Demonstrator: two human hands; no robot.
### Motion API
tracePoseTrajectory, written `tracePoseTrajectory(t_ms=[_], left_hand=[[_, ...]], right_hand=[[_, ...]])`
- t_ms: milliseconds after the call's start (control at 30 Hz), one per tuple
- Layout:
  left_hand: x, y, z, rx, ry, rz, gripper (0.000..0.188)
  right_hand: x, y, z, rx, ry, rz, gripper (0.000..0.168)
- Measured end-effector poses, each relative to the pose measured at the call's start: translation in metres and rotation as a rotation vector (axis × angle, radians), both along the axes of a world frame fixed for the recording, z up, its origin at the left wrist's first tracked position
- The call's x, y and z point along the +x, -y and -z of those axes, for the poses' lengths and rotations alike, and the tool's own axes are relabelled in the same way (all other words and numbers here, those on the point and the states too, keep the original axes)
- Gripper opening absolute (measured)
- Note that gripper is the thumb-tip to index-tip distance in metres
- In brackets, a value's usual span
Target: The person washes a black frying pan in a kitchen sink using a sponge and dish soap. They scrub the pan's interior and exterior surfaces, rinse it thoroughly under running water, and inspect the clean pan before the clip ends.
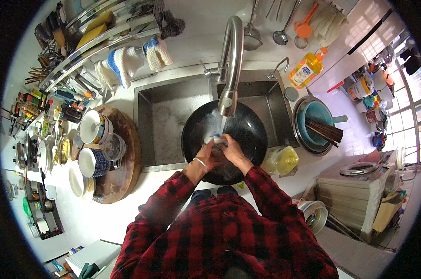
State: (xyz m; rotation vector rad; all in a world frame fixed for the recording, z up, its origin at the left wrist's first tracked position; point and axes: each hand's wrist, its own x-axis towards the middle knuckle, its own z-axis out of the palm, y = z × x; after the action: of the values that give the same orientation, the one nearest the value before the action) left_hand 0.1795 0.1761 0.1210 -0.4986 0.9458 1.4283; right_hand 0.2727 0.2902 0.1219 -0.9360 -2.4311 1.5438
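A black wok (250, 139) rests over the divider of a stainless steel double sink (161, 139). Above its inside, my left hand (205, 157) and my right hand (232, 150) hold a white and blue cloth or scrubber (216, 138) between them. Water runs from the steel gooseneck faucet (229, 101) onto the cloth and my fingers. The lower part of the cloth is hidden by my fingers. A pale bangle circles my left wrist.
Left of the sink, stacked bowls (92, 127) and a glass cup (112, 146) stand on a round wooden board (130, 157). To the right are a teal basin (311, 111) with chopsticks (324, 130), a yellow plastic container (285, 160) and a dish soap bottle (305, 69).
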Motion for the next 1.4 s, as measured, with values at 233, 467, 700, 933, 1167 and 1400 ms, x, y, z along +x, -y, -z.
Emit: tracePoseTrajectory(t_ms=[233, 467, 700, 933, 1167, 1400], left_hand=[[-0.04, -0.004, 0.02, 0.521, 0.284, 0.065, 0.04], [-0.001, -0.012, -0.02, 0.032, -0.475, -0.073, 0.029], [0.008, 0.004, -0.051, -0.076, -0.096, 0.004, 0.035], [-0.031, 0.003, -0.002, 0.497, 0.49, 0.007, 0.053], [0.008, -0.013, -0.025, -0.014, -0.445, 0.093, 0.037], [-0.005, 0.019, -0.033, -0.068, -0.217, -0.028, 0.03]], right_hand=[[-0.001, 0.042, -0.09, 0.037, -0.183, -0.13, 0.03], [-0.024, -0.021, -0.03, 0.302, 0.024, 0.171, 0.026], [0.016, -0.024, 0.021, 0.184, 0.037, 0.045, 0.055], [0.007, 0.034, -0.123, -0.49, 0.023, -0.109, 0.044], [-0.014, -0.017, -0.011, 0.031, 0.073, 0.098, 0.037], [0.005, -0.046, 0.023, 0.545, -0.102, 0.137, 0.038]])
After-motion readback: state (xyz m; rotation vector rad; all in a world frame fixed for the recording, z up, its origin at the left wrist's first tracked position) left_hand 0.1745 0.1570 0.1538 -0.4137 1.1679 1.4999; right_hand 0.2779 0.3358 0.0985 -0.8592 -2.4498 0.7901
